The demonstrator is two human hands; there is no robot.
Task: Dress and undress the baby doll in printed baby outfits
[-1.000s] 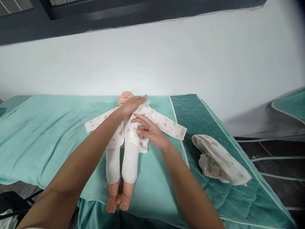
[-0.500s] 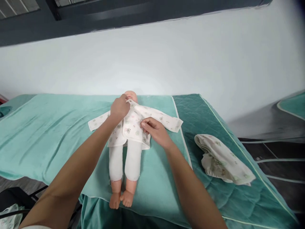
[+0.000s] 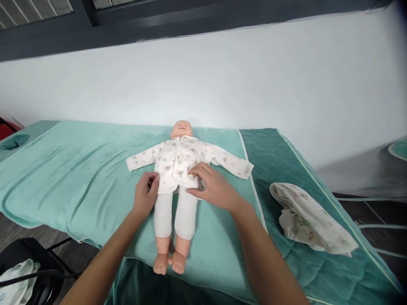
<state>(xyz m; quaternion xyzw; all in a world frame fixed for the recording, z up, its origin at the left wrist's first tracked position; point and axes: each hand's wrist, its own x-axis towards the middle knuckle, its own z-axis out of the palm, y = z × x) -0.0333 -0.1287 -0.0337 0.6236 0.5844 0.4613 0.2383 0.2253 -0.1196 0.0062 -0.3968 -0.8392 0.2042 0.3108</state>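
Note:
A baby doll (image 3: 181, 128) lies on its back, feet toward me, in a white printed baby jacket (image 3: 168, 163) and white pants (image 3: 185, 212). The jacket's two front panels meet down the middle and both sleeves are spread outward. At the jacket's lower left side, my left hand (image 3: 145, 194) is curled, with thumb and forefinger closed on the edge of the cloth. My right hand (image 3: 216, 185) rests over the lower right side, thumb and fingers apart, fingertips touching the jacket. Part of the hem there is hidden behind it.
Beneath the doll is a light green sheet (image 3: 92, 169) over a dark green quilted bed cover (image 3: 260, 148). A folded printed cloth (image 3: 313, 220) lies to the right. At lower left stands a black chair (image 3: 30, 250) with printed cloth (image 3: 19, 279) on it. A white wall (image 3: 203, 80) rises behind.
My left hand has moved from the jacket's collar down to its lower left side. The collar now lies flat with the doll's head uncovered. My right hand has opened near the hem.

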